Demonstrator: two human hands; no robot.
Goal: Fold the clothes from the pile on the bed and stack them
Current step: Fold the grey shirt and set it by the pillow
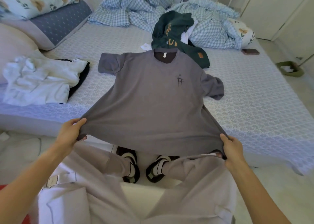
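A grey T-shirt (pixel 149 97) with a small dark chest mark lies face up on the bed (pixel 246 104), collar pointing away from me. Its hem hangs off the near bed edge, stretched taut between my hands. My left hand (pixel 71 133) grips the hem's left corner and my right hand (pixel 232 149) grips the right corner. Behind the collar sits a pile with a dark green garment (pixel 173 29) on top and something white under it. At the left lies a crumpled white garment (pixel 39 80) over a black one.
A rumpled blue checked duvet (pixel 136 7) covers the far end of the bed, pillows (pixel 42 11) stand at the far left. A dark phone (pixel 250 51) lies near the right bed edge. A small bin (pixel 290 69) stands on the floor at the right.
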